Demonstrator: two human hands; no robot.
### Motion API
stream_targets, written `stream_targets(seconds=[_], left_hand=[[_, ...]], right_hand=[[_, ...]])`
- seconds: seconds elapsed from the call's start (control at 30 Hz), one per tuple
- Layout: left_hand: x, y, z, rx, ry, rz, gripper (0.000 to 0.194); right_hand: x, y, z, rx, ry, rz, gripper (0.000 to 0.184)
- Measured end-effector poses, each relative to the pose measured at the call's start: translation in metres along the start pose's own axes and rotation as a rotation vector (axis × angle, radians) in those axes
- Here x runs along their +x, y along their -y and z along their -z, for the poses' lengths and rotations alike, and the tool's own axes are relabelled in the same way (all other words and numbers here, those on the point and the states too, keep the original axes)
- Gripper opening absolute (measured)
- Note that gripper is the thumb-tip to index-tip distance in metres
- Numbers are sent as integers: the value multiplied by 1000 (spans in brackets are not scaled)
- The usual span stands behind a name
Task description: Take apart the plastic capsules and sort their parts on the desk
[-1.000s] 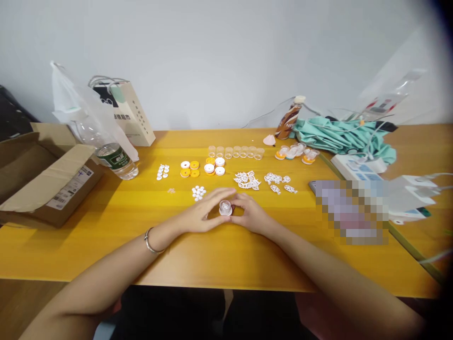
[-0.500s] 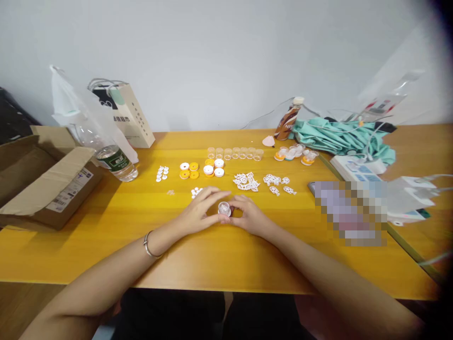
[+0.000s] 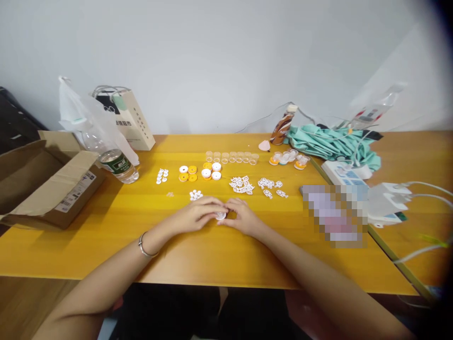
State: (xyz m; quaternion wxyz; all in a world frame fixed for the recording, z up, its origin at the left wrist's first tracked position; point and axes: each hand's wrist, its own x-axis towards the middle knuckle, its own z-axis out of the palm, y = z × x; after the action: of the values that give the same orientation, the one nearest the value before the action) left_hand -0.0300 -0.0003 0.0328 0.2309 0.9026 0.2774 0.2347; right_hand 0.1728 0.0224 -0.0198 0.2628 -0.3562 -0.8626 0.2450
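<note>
One small translucent cup [image 3: 221, 216] sat between the left hand [image 3: 193, 216] and the right hand [image 3: 245, 219], at the wooden table [image 3: 198, 255]. We found the left fingers and thumb clamped on it, the fingers covering its top. The right thumb reached its near edge, its forefinger arched beyond; whether these gripped, we could not tell. We noted a round, whitish lower rim; fingers hid the rest.

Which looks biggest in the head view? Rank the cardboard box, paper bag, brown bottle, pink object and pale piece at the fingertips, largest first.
1. Cardboard box
2. Paper bag
3. Brown bottle
Last, unranked: pink object and pale piece; the piece is nearer and partly covered.
</note>
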Motion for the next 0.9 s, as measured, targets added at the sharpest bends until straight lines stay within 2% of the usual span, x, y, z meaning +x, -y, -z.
stream_targets(seconds=[0.07, 0.13, 0.2, 0.27, 0.37, 0.43, 0.47, 0.53, 0.63, 0.7, 0.8, 0.83, 0.9], left_hand=[[1, -2, 1, 46, -76, 98, 33], [2, -3, 2, 58, -82, 132, 50], [3, -2, 1, 20, -5, 66, 52], [4, -1, -2, 0, 41, 6, 39], [4, 1, -4, 69, -79, 99, 27], [3, 1, -3, 113, -166, 181, 41], [2, 1, -2, 116, -174, 183, 50], [1, 2, -1, 98, -110, 101, 56], [0, 4, -3, 149, -29, -23, 36], [0, 4, -6, 262, -75, 17, 28], [0, 4, -7, 352, -171, 91, 42], [0, 4, -7, 331, -163, 67, 46], [1, 5, -8, 248, -96, -27, 42]], right_hand=[[0, 0, 0, -4, -10, -6, 30], [0, 0, 0, -3, -15, -14, 29], [0, -1, -1, 2, -17, -13, 29], [0, -1, -1, 1, -20, -8, 30], [-1, 1, -1, 2, -13, -7, 31], [0, 2, 0, 13, -16, -13, 29], [0, 2, 0, 19, -21, -16, 27], [1, 2, 0, 29, -30, -19, 25], [3, 1, 0, 30, -35, -24, 26], [3, 1, 1, 26, -28, -22, 25], [3, 2, 1, 23, -31, -16, 21], [3, 2, 1, 23, -39, -17, 20], [3, 2, 1, 20, -46, -21, 20]])
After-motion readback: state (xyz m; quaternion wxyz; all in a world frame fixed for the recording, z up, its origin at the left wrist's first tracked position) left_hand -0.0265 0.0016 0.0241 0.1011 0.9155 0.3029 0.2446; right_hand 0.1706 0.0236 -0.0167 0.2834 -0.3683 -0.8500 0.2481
